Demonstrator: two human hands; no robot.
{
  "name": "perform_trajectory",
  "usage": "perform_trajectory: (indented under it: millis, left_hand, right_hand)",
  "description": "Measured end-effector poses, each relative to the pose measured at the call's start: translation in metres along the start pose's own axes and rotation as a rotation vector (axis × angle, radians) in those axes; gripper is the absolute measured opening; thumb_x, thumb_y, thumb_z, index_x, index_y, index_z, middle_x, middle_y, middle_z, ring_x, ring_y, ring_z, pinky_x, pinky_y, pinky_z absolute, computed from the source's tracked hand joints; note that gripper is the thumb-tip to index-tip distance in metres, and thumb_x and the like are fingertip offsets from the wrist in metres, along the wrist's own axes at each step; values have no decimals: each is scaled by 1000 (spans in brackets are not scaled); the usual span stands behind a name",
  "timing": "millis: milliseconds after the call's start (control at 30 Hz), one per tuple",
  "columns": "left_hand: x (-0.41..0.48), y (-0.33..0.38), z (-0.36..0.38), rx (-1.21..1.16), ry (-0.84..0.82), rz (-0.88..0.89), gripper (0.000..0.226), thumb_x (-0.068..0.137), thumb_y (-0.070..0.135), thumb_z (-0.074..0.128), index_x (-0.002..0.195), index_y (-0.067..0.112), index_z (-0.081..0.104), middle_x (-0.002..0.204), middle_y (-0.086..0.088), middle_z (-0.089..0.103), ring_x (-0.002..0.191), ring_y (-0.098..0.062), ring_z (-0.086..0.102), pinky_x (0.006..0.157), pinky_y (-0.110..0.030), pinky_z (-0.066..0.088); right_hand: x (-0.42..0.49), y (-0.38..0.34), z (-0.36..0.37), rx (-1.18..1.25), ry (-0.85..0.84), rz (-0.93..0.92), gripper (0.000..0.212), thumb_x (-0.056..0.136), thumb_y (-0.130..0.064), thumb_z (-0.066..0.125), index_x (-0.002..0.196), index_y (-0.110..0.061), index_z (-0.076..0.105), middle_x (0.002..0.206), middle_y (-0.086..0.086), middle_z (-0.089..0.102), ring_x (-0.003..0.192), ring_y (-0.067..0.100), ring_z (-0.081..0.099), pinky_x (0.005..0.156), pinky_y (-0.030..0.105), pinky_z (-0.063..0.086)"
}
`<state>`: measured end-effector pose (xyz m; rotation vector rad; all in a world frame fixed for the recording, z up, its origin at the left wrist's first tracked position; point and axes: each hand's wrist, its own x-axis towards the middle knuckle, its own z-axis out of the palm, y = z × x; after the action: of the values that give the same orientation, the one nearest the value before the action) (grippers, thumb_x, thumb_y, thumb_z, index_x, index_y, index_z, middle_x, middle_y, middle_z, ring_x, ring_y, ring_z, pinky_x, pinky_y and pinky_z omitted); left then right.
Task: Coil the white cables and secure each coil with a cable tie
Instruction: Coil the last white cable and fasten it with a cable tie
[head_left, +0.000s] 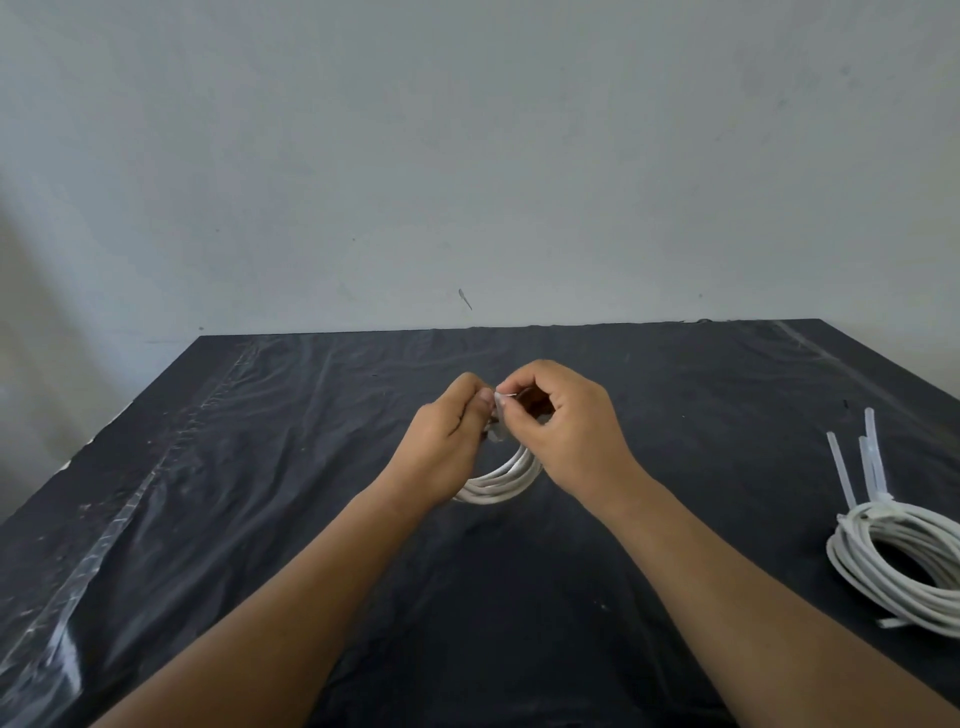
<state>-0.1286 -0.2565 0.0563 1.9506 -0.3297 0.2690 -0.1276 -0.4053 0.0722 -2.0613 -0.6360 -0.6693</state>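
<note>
A small coil of white cable (500, 480) hangs between my hands above the middle of the black table; only its lower arc shows. My left hand (451, 435) grips the coil's top with curled fingers. My right hand (566, 431) pinches a thin translucent cable tie (497, 415) at the top of the coil, thumb and forefinger meeting right beside my left fingertips. The upper part of the coil and most of the tie are hidden behind my fingers.
A second white cable coil (898, 564) with a tie around it lies at the table's right edge. Several loose cable ties (860, 462) lie just behind it. The table (260, 467) wears wrinkled black plastic sheeting with clear tape strips; a grey wall stands behind.
</note>
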Motion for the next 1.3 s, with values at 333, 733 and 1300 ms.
perform_trajectory:
  millis: [333, 733, 1300]
  left_hand:
    - [11, -3, -5, -72, 145, -153, 23, 101, 34, 37, 85, 18, 39, 68, 1, 51, 60, -14, 49, 54, -32, 43]
    - [-7, 1, 7, 188, 93, 47, 23, 101, 31, 33, 87, 14, 37, 65, -8, 54, 52, -15, 43, 47, -36, 38]
    - [22, 1, 8, 9, 164, -92, 25, 98, 29, 37, 76, 18, 36, 61, 5, 45, 51, -8, 39, 52, -37, 38]
  right_hand:
    - [0, -5, 3, -121, 10, -220, 4, 85, -4, 66, 83, -7, 69, 88, 1, 68, 81, 8, 61, 74, 20, 52]
    - [38, -20, -15, 60, -18, 198, 7, 88, -17, 67, 82, -14, 69, 77, -11, 67, 71, 1, 61, 64, 10, 46]
    - [-11, -24, -8, -82, -38, -112, 15, 89, -9, 63, 76, -6, 56, 75, -3, 53, 64, 4, 47, 61, 10, 37]
